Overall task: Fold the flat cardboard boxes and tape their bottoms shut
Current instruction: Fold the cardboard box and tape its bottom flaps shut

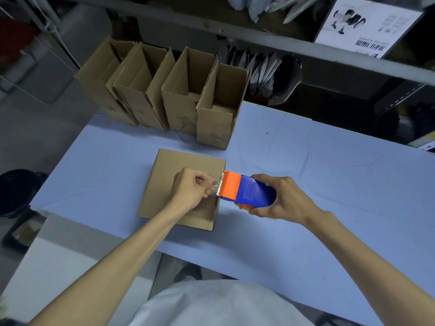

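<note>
A folded cardboard box [164,184] stands bottom-up on the blue table [306,172] in front of me. My right hand [284,196] grips a blue and orange tape dispenser [244,190] at the box's right edge. My left hand [193,188] hovers over the box bottom and pinches the free end of the clear tape [215,188] coming out of the dispenser's mouth.
Several upright open cardboard boxes [179,95] stand in a row at the table's far left edge. Behind them a metal shelf [306,48] holds grey mailer bags [263,69]. A dark bin [18,189] sits on the floor at the left.
</note>
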The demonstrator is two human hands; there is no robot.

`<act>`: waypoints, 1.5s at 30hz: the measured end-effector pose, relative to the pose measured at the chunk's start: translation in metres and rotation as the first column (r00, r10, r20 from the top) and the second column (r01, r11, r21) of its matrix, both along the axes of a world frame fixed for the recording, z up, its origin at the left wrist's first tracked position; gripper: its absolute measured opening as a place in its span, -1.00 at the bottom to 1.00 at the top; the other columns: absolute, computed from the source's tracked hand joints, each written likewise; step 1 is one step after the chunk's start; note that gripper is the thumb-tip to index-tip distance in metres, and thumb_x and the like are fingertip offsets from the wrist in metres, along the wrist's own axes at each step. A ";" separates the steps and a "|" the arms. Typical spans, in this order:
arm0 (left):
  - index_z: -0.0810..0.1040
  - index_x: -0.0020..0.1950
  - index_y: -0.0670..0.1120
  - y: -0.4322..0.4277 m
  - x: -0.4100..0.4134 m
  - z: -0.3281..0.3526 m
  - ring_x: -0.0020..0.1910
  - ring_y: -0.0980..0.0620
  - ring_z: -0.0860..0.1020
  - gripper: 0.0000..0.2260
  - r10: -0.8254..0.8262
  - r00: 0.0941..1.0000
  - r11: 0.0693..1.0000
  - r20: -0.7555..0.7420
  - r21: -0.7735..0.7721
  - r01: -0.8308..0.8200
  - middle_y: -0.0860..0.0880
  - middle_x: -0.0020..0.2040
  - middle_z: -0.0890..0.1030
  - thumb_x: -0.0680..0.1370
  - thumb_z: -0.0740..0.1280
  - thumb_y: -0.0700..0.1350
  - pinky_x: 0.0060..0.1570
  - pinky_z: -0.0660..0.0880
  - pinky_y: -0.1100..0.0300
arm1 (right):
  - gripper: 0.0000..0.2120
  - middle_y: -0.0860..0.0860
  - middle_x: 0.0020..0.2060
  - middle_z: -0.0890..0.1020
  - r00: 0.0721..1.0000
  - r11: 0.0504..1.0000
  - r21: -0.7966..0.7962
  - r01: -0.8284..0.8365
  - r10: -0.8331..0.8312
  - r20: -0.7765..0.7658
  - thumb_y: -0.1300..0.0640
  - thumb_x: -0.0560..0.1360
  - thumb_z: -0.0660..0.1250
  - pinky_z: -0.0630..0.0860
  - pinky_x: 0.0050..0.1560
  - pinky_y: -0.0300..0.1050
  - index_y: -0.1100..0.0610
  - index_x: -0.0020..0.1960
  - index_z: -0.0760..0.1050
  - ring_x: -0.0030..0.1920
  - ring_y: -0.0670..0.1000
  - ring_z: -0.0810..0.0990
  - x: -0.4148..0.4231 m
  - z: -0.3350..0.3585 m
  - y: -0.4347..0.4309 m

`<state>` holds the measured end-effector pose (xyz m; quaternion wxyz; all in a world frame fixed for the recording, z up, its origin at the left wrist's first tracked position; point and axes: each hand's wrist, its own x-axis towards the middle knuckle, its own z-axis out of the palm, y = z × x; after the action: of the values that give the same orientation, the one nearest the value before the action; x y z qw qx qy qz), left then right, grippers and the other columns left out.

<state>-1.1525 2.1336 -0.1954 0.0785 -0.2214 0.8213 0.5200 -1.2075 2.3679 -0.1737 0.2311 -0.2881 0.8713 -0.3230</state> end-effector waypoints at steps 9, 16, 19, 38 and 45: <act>0.61 -0.28 -0.09 -0.021 -0.005 -0.015 -0.50 0.18 0.51 -0.84 0.092 0.996 0.996 0.015 0.009 -0.092 -0.03 -0.41 0.61 0.50 0.42 -0.23 -0.41 0.49 0.31 | -0.58 -0.17 -0.19 0.59 0.995 0.996 0.084 0.014 -0.005 -0.103 -0.02 0.25 0.49 0.57 -0.23 -0.10 -0.09 0.08 0.49 -0.21 -0.06 0.57 -0.005 -0.004 0.025; 0.66 -0.30 0.00 -0.013 0.001 -0.020 -0.45 0.10 0.59 -0.87 0.140 0.990 0.989 0.015 0.034 -0.141 -0.04 -0.42 0.65 0.43 0.49 -0.17 -0.30 0.58 0.23 | -0.56 -0.19 -0.19 0.59 0.996 0.983 0.182 0.008 0.008 -0.086 0.00 0.23 0.48 0.56 -0.24 -0.15 -0.11 0.09 0.48 -0.21 -0.11 0.56 -0.013 -0.013 0.030; 0.67 -0.31 -0.06 -0.007 -0.002 -0.014 -0.52 0.12 0.53 -0.91 0.170 0.985 0.986 0.009 0.001 -0.170 -0.07 -0.45 0.64 0.39 0.53 -0.14 -0.39 0.53 0.28 | -0.57 -0.18 -0.19 0.59 0.994 0.982 0.190 0.002 0.018 -0.104 0.02 0.23 0.48 0.55 -0.25 -0.16 -0.09 0.08 0.49 -0.21 -0.09 0.55 -0.018 -0.014 0.025; 0.60 -0.44 -0.14 -0.012 -0.019 -0.022 -0.39 0.00 0.57 -0.74 -0.054 0.997 0.941 0.061 -0.331 0.071 -0.02 -0.47 0.61 0.38 0.53 -0.07 -0.20 0.53 0.15 | -0.61 -0.12 -0.22 0.59 0.989 0.942 0.331 -0.045 0.089 -0.118 0.04 0.25 0.47 0.48 -0.25 -0.15 -0.05 0.04 0.48 -0.21 0.01 0.54 -0.038 -0.025 0.006; 0.56 -0.32 -0.24 -0.013 -0.035 -0.021 -0.15 -0.18 0.60 -0.65 -0.180 0.952 0.835 0.246 -0.474 0.280 -0.18 -0.28 0.63 0.37 0.54 0.03 -0.14 0.52 0.06 | -0.61 -0.10 -0.20 0.60 0.990 0.937 0.346 -0.056 0.097 -0.102 0.03 0.25 0.48 0.47 -0.24 -0.17 -0.03 0.05 0.49 -0.20 0.01 0.54 -0.036 -0.028 -0.001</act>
<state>-1.1877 2.1206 -0.2163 0.1586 -0.1821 0.9375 0.2505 -1.2434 2.3673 -0.2013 0.2383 -0.2957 0.9144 -0.1402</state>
